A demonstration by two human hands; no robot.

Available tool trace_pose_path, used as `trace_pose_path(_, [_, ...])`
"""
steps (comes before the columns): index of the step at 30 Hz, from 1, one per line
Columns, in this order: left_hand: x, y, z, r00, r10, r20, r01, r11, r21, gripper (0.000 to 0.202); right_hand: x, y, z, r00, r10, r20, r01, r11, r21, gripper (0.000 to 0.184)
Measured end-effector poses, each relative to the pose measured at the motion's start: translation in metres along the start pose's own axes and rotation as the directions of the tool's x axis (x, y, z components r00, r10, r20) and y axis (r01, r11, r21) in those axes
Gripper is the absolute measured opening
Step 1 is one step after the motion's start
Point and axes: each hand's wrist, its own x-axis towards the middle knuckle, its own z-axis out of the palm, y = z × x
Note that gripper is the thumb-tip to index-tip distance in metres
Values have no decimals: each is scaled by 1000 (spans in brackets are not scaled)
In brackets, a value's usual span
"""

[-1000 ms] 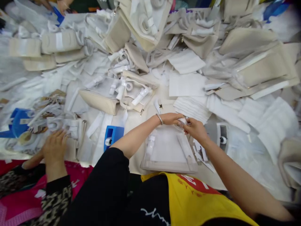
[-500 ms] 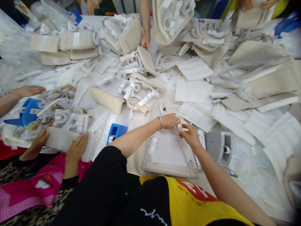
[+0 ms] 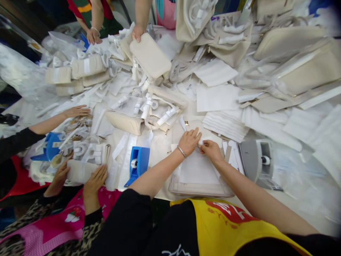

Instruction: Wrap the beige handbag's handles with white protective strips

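In the head view, the person's left hand (image 3: 189, 141) lies open on the upper part of a flat beige bag (image 3: 198, 174), with the fingers spread, and a silver bangle (image 3: 181, 152) sits on its wrist. This grip is released and clenches nothing. The right hand (image 3: 211, 150) is just beside it and curved, and its fingertips (image 3: 201, 149) touch the same upper part of the bag. I cannot tell if they pinch a thin edge or only touch it.

The bag lies flat on the tabletop (image 3: 163, 192), directly in front of the person's yellow apron (image 3: 229, 220), and a clear film seems to cover its white middle. A blue tape dispenser (image 3: 137, 165) stands to the left of the bag, and a grey tape dispenser (image 3: 257, 160) stands to the right. Stacks of folded white sheets (image 3: 226, 124) lie just above the hands.

Co-workers stand around the tabletop. On the left side, two hands (image 3: 96, 174) rest on a beige pouch (image 3: 80, 171), and another hand (image 3: 77, 112) lies on a pile of small parts. At the far side, a hand (image 3: 137, 32) holds a padded beige pouch (image 3: 150, 56) by its end, and one more hand (image 3: 93, 35) is near a heap of white straps (image 3: 87, 67).
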Motion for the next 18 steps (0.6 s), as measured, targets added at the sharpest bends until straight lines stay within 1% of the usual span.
trace_pose_path(1, [-6,6,1,981,-193,-31,190,978,-82,37,0,3,1,1000,-6,5,6,998,-65,20])
trace_pose_path(2, [-11,11,4,922,-387,-33,374,908,-189,37,-1,5,2,1000,-9,11,10,992,-126,18])
trace_pose_path(3, [-15,16,8,835,-550,9,525,792,-311,35,-2,7,3,1000,-12,16,15,984,-179,19])
trace_pose_path(4, [-18,20,14,737,-670,89,634,641,-432,32,-4,9,4,1000,-20,18,24,974,-226,20])
trace_pose_path(5, [-20,24,20,647,-736,197,700,471,-537,26,-6,11,5,999,-35,15,37,963,-267,22])
trace_pose_path(6, [-20,27,27,578,-756,306,726,306,-616,20,-8,13,5,998,-55,11,56,951,-305,23])
trace_pose_path(7, [-20,31,33,538,-748,390,720,167,-674,14,-11,14,6,997,-79,6,76,937,-341,24])
trace_pose_path(8, [-20,33,38,520,-729,444,692,55,-720,14,-13,15,5,995,-104,0,97,922,-376,23])
trace_pose_path(9, [-19,36,42,515,-713,476,653,-34,-757,19,-15,16,5,992,-128,-3,116,907,-404,22])
trace_pose_path(11, [-16,40,45,520,-697,493,568,-149,-810,29,-17,17,3,986,-167,6,152,882,-446,21])
trace_pose_path(15, [-16,42,44,529,-672,519,443,-303,-844,38,-22,17,0,966,-255,49,242,818,-521,20])
trace_pose_path(17, [-17,42,44,510,-677,531,415,-347,-841,39,-25,15,-1,959,-279,54,261,789,-556,21])
trace_pose_path(18, [-17,43,45,495,-690,529,412,-350,-842,40,-26,12,-1,957,-283,61,265,774,-574,21])
